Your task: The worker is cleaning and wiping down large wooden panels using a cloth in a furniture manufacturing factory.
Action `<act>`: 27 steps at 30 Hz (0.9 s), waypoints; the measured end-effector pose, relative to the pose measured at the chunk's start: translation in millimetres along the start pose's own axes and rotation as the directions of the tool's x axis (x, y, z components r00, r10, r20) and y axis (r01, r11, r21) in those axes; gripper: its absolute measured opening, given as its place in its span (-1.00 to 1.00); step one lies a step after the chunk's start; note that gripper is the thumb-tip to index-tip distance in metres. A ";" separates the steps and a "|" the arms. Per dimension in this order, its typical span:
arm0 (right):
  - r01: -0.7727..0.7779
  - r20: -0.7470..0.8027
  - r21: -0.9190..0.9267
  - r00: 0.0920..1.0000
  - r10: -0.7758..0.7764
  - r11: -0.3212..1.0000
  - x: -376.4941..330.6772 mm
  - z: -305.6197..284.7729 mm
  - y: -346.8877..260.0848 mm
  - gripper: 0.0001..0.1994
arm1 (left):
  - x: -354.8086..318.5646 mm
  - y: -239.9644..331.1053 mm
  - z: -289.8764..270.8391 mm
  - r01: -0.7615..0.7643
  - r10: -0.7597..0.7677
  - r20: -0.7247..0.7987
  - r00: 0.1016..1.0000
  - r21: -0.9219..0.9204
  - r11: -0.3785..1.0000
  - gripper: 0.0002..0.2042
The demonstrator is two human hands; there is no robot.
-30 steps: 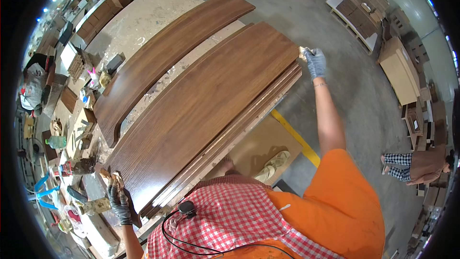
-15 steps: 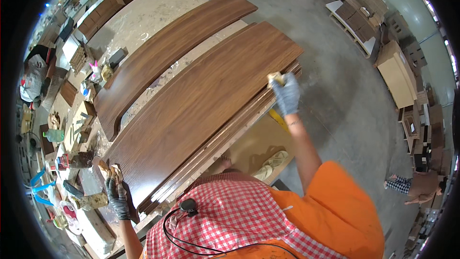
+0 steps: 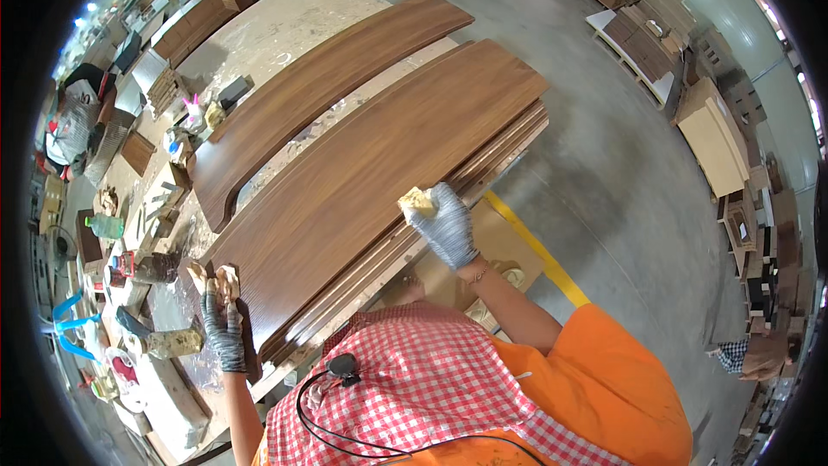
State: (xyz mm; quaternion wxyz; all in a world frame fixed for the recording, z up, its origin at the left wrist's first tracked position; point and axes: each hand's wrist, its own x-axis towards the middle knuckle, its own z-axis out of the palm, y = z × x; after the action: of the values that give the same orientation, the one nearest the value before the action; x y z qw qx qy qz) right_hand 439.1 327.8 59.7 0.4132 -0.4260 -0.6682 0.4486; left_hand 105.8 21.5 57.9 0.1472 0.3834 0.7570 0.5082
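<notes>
Pulled back along the near edge of the walnut-brown panel [image 3: 362, 181], the gloved right hand [image 3: 444, 224] grips a tan rag [image 3: 417, 201]; the left hand [image 3: 222, 324] (also gloved) clutches another at the panel's end. Two panels lie on the tabletop [image 3: 285, 26].
</notes>
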 end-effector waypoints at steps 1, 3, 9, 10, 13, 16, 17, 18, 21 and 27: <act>0.004 0.003 -0.002 1.000 -0.004 1.000 -6.5 4.1 1.2 -0.66 | 1.9 -2.0 -1.9 0.000 0.000 -0.004 1.000 -0.003 1.000 -0.49; 0.197 0.124 -0.214 0.977 -0.173 0.957 -19.9 13.6 0.5 -0.67 | 2.6 -13.5 -8.1 -0.033 0.043 -0.033 0.999 0.258 0.965 -0.50; 0.196 -0.015 -0.234 0.979 -0.205 0.952 6.2 4.1 33.4 -0.68 | 2.9 -48.0 -12.7 0.005 0.004 -0.056 0.998 0.158 0.987 -0.51; 0.179 -0.025 -0.211 0.982 -0.188 0.961 17.6 -3.7 51.1 -0.68 | 2.8 -49.4 -12.2 -0.009 0.022 -0.054 0.998 0.229 0.973 -0.51; 0.127 -0.081 -0.226 0.986 -0.149 0.966 45.8 -32.3 50.2 -0.67 | -1.2 -47.9 -15.3 -0.026 0.048 -0.052 0.998 0.355 0.935 -0.51; 0.004 -0.172 -0.279 0.984 -0.054 0.960 82.1 -67.3 50.2 -0.63 | -5.7 -29.1 -6.4 -0.051 0.067 -0.023 0.997 0.423 0.905 -0.49; 0.033 -0.277 -0.380 0.949 -0.148 0.924 89.1 -88.7 54.2 -0.65 | -4.6 -25.4 -0.7 -0.061 0.054 0.030 0.998 0.454 0.889 -0.47; 0.033 -0.356 -0.185 0.929 -0.099 0.982 99.5 -104.4 56.9 -0.69 | -2.9 -7.8 10.8 -0.104 0.043 0.119 0.992 0.571 0.814 -0.47; 0.105 -0.398 -0.073 0.909 -0.126 0.992 112.8 -128.2 60.3 -0.80 | -7.6 11.4 44.2 -0.221 0.057 0.257 0.965 0.672 0.706 -0.39; -0.105 -0.291 0.246 0.940 0.177 0.963 131.9 -136.0 54.0 -0.82 | 60.1 111.7 172.1 -0.380 0.116 0.454 0.883 0.549 0.744 -0.34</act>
State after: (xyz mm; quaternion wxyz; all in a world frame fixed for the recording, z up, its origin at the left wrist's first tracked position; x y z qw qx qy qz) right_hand 537.9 498.2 65.6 0.5255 -0.4882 -0.5068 0.4782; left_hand 219.6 199.6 90.7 0.0897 0.6027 0.7773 0.1566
